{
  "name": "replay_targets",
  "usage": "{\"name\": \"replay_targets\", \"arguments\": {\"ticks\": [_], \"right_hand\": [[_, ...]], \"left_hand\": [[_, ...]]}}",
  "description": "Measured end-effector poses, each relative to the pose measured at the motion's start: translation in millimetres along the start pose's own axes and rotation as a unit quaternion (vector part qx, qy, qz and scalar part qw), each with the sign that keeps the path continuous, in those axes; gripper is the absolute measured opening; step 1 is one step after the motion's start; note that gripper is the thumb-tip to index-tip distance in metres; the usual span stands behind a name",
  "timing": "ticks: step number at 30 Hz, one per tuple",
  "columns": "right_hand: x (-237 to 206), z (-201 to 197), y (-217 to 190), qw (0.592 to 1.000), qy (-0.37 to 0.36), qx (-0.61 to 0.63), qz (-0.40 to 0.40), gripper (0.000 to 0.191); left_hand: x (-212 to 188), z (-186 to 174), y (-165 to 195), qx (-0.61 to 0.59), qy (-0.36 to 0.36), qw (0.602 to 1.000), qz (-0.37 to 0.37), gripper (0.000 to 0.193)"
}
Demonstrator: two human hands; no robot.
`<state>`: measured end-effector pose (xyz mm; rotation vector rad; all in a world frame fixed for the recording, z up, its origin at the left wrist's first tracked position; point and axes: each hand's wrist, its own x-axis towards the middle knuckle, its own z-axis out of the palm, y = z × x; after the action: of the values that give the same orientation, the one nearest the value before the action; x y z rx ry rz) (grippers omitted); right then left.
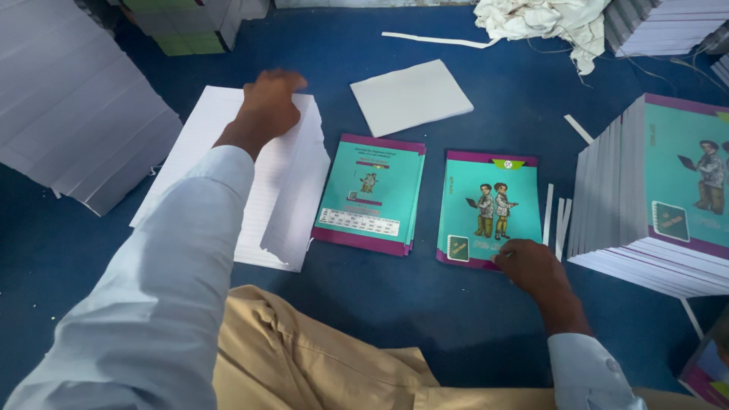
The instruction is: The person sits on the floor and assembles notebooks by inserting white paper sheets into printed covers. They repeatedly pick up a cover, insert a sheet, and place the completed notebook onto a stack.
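Your left hand [267, 106] rests on matt white ruled paper [228, 175], its top sheet curling thin and limp. Your right hand [531, 266] touches a booklet [486, 205] with a smooth teal card cover of slight sheen; the second booklet [370, 193] looks the same. Beneath them lies a blue cloth floor [425, 296], matt and felt-like. Your sleeves are smooth woven fabric. The rag [547, 19] looks like crumpled, frayed cotton.

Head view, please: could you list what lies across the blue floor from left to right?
Slanted white paper stack → lined white sheets under left hand → back-up teal booklet → front-up teal booklet touched by right hand → tall teal-covered booklet stack.
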<state>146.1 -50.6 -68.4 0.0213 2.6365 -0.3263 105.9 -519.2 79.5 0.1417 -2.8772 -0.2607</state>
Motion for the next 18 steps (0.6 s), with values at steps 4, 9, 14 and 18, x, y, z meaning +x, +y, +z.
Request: {"name": "replay_targets", "arguments": {"ticks": [4, 9, 14, 18], "right_hand": [[-3.2, -1.3, -4.0, 1.000, -0.002, 0.012, 0.008, 0.037], [-1.2, 2.8, -0.6, 1.000, 0.018, -0.010, -0.018, 0.037], [6.0, 6.6, 5.0, 0.997, 0.042, -0.021, -0.054, 0.035], [4.4, 10.6, 12.5, 0.997, 0.048, 0.029, -0.061, 0.034]], "left_hand": [[-6.8, -5.3, -3.0, -0.010, 0.049, 0.999, 0.015, 0.045], [-27.5, -17.8, -6.6, -0.032, 0.050, 0.995, 0.082, 0.035], [-75.3, -45.3, -3.4, -0.025, 0.034, 0.984, 0.174, 0.028], [-127.3, -67.9, 7.5, 0.007, -0.013, 0.985, 0.174, 0.036]]}}
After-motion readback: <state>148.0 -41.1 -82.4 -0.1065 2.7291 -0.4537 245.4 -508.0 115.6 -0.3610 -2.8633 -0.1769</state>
